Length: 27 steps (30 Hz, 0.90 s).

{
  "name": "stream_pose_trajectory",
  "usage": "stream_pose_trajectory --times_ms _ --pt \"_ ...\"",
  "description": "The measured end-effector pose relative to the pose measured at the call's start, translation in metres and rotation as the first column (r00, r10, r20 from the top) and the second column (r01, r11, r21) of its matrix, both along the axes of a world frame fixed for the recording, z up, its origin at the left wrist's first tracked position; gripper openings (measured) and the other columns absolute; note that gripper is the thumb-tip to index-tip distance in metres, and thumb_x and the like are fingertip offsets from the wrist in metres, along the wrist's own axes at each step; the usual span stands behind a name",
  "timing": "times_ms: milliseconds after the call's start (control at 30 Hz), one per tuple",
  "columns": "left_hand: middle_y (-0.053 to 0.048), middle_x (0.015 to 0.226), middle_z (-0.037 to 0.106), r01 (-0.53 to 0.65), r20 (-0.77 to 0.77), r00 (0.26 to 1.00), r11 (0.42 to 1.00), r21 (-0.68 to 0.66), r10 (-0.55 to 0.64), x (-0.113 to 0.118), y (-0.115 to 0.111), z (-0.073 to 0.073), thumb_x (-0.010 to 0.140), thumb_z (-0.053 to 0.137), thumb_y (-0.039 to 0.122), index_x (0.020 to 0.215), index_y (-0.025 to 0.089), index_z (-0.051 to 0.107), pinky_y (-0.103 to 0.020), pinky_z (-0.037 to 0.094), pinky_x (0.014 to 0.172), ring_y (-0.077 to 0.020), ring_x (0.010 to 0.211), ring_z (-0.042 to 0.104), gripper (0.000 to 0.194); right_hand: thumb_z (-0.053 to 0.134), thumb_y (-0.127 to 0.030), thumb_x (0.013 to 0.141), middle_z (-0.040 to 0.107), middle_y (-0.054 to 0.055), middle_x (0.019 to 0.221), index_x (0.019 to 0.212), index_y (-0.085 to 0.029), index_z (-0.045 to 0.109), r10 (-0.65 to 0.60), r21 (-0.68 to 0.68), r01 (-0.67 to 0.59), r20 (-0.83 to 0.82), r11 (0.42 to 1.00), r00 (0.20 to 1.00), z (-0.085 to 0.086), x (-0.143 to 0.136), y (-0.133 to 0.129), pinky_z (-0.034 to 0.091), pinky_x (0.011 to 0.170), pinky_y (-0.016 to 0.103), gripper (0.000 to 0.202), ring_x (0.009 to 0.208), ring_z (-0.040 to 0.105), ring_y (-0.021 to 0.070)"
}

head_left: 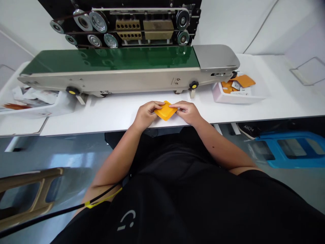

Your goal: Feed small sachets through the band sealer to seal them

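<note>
A small yellow-orange packet (165,111) is held between both hands, just above the front edge of the white table (114,113). My left hand (146,115) pinches its left corner, thumb on top and fingers beneath. On the opposite corner, my right hand (188,112) grips it the same way. The packet is turned so that one corner points toward me. Beyond the hands stands a band sealing machine with a green conveyor belt (114,60).
At right, a white bin (236,98) holds several orange packets (243,80) with white labels. A larger white bin (50,110) at left contains white packets. Metal rollers (98,22) line the machine's back. A blue plastic stool (291,149) and a brown one (43,193) flank me.
</note>
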<state>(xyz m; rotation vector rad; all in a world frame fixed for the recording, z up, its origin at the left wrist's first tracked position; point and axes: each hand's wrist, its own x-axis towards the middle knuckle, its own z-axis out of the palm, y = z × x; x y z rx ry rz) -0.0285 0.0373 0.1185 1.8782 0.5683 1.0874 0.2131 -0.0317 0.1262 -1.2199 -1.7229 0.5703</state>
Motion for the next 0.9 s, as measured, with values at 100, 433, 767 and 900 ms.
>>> stream_pose_trajectory --times_ms 100,433,767,900 --pt "-0.012 0.128 0.075 -0.005 -0.067 0.998 0.993 0.117 0.013 -0.001 0.000 0.005 0.085 0.074 0.021 0.104 0.019 0.072 -0.044 0.060 0.103 -0.0244 0.122 0.071 0.019 0.067 -0.018 0.088 0.080 0.002 0.110 0.112 -0.032 0.083 -0.011 0.008 0.011 -0.011 1.000 1.000 0.001 0.000 0.000 0.059 0.084 0.037 0.032 0.100 0.071 0.0206" --pt "-0.004 0.087 0.079 -0.164 -0.249 0.958 0.985 -0.060 0.145 -0.003 -0.006 0.015 0.084 0.080 0.040 0.090 0.016 0.076 -0.029 0.058 0.074 -0.0194 0.081 0.074 0.024 0.077 -0.042 0.087 0.080 0.003 0.093 0.100 -0.025 0.085 0.002 -0.170 -0.005 -0.020 0.985 1.000 0.002 -0.001 -0.002 0.055 0.073 0.033 0.023 0.077 0.069 0.0184" --pt "-0.003 0.077 0.075 -0.218 0.000 0.971 0.880 -0.421 0.240 -0.006 -0.004 0.015 0.073 0.088 0.049 0.093 0.015 0.069 -0.029 0.060 0.065 -0.0174 0.067 0.073 0.044 0.071 -0.050 0.090 0.082 0.006 0.092 0.098 -0.023 0.083 -0.019 -0.262 0.006 -0.044 0.965 0.999 0.000 -0.002 -0.004 0.058 0.082 0.036 0.030 0.085 0.076 0.0227" --pt "-0.001 0.074 0.073 -0.277 0.077 0.936 0.853 -0.442 0.344 -0.018 -0.011 0.009 0.073 0.089 0.049 0.091 0.017 0.064 -0.026 0.060 0.062 -0.0154 0.063 0.073 0.044 0.070 -0.051 0.091 0.082 0.007 0.091 0.097 -0.022 0.083 -0.029 -0.274 0.020 -0.027 0.962 0.999 0.000 -0.002 -0.006 0.059 0.083 0.039 0.033 0.085 0.076 0.0238"
